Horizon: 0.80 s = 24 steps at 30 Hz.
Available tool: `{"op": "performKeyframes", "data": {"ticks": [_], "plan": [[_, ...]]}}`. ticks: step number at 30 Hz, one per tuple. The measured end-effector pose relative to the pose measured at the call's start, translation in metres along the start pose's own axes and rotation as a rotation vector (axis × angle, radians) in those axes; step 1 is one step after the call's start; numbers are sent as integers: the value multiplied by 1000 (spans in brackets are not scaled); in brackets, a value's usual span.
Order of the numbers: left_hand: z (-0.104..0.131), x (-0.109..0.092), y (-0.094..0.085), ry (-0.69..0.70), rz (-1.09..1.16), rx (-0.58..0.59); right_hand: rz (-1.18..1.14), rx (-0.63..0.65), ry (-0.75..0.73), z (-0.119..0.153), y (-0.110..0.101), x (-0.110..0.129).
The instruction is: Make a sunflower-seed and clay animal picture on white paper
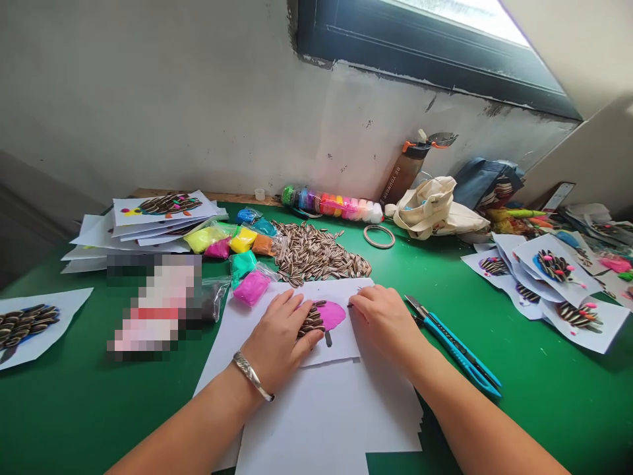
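My left hand (277,340), a silver bangle at its wrist, lies flat with fingers spread over the left part of a small white sheet (341,353). Under its fingers are striped sunflower seeds (313,319) set on a flat magenta clay shape (333,316); part of them is hidden. A short dark grey strip (329,339) sits below the shape. My right hand (380,315) rests at the sheet's right side, thumb and finger pinched together. A tiny dark bit shows at those fingertips, too small to name. Larger white sheets (316,415) lie underneath.
A heap of sunflower seeds (321,254) and bagged coloured clay (251,287) lie behind the sheets. A blue cutter (459,353) and scissors are right of my right hand. Seed pictures (554,265) lie right, more are stacked left (163,208). A tilted brown bottle (405,173) leans behind.
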State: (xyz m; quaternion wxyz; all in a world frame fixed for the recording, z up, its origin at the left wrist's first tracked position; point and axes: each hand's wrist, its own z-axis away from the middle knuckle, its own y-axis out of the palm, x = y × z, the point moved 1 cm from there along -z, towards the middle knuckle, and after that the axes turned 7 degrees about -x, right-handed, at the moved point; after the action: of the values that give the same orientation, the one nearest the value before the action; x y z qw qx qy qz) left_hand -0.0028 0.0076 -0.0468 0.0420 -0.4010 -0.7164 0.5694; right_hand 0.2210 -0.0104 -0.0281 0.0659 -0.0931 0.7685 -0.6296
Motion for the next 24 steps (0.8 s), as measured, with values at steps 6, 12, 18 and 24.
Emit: {"op": "performKeyframes", "data": {"ticks": [6, 12, 18, 24], "plan": [[1, 0, 1, 7, 0, -4, -56, -71, 47, 1, 6, 4], [0, -3, -2, 12, 23, -17, -516, -209, 58, -3, 2, 16], [-1, -1, -1, -11, 33, 14, -782, -174, 56, -6, 8, 25], [0, 0, 1, -2, 24, -5, -766, -213, 78, -8, 15, 22]]}}
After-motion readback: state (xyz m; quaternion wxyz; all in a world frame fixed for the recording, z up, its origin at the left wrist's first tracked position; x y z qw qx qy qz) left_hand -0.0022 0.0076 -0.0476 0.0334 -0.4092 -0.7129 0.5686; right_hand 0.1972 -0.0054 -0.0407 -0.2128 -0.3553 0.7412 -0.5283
